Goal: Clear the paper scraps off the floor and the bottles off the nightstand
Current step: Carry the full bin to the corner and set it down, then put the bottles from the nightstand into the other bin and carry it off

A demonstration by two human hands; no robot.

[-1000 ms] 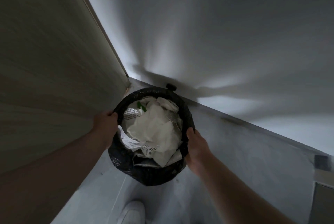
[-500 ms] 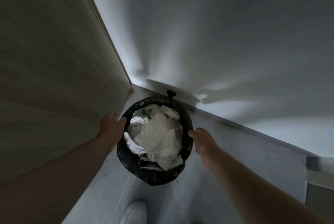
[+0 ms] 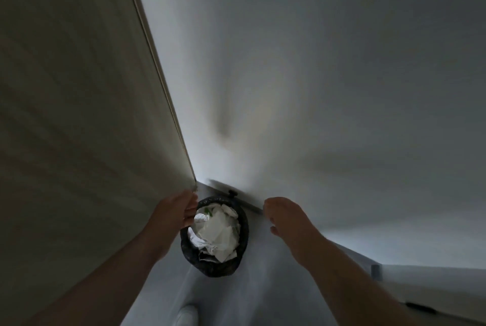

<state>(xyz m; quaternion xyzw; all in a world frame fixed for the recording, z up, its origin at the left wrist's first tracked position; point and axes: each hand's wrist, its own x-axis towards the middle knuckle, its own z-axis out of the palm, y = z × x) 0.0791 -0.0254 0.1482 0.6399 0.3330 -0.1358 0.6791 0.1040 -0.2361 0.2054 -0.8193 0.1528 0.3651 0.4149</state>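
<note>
A small round bin lined with a black bag (image 3: 215,265) stands on the floor in the corner between a wooden panel and the white wall. It is filled with crumpled white paper scraps (image 3: 218,233) and something with a green bit near the top. My left hand (image 3: 176,211) hovers above the bin's left rim with relaxed fingers and holds nothing. My right hand (image 3: 282,216) is apart from the bin, to its right, with loosely curled fingers and nothing in it. No bottles or nightstand are in view.
A tall wooden panel (image 3: 79,115) fills the left side. The white wall (image 3: 315,89) runs behind the bin, with a grey skirting board (image 3: 252,208) at its foot. My white shoe (image 3: 187,315) is on the grey floor below the bin.
Both hands have let go of the bin's rim and lifted away from it. The camera has risen, so the bin looks smaller and lower in view.
</note>
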